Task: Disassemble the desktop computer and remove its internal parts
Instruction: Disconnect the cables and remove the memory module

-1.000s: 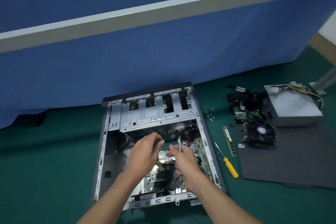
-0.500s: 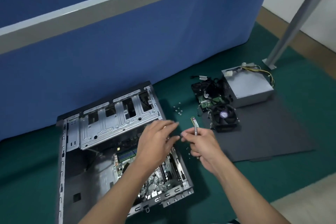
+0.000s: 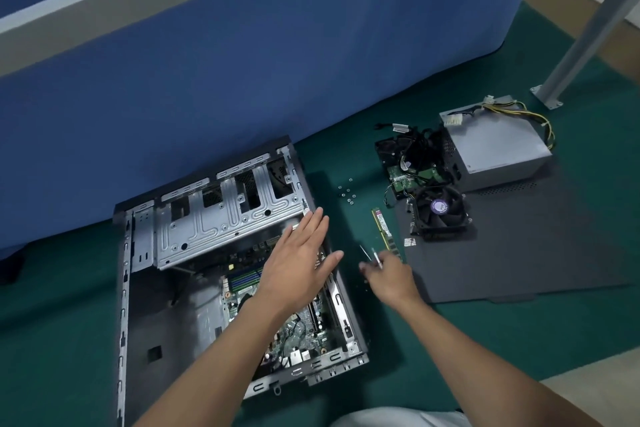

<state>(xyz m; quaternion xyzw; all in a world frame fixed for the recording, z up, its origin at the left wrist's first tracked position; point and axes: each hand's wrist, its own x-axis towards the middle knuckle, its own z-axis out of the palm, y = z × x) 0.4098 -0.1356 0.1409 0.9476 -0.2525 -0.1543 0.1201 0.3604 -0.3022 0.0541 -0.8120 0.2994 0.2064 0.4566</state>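
1. Dropping the slim silvery piece (image 3: 375, 256) is my first worry. My right hand (image 3: 389, 276) has its fingers curled round it in a pinch above the green floor (image 3: 398, 367). It is too blurred for me to tell tool from part, and I judge a loose pinch would let it roll away.
2. My left hand (image 3: 301, 267) is spread flat with straight fingers and holds nothing. It hovers over the right wall of the open grey sheet-metal computer case (image 3: 221, 225). Leaning there could scrape my palm on the edge or press the green motherboard (image 3: 298, 326) below my wrist.
3. Small silver screws (image 3: 348, 192) lie loose beyond both hands. A careless sweep could scatter them.
4. A narrow green memory stick (image 3: 382, 227) lies just beyond my right hand's fingertips, beside the dark grey flat panel (image 3: 519, 253). Setting anything down on it might crack it.
5. The case sits under and left of my left hand, motherboard still inside. My right hand is apart from it, to its right. The black cooler fan (image 3: 440, 211) and grey power supply box (image 3: 498, 149) lie farther beyond my right hand.
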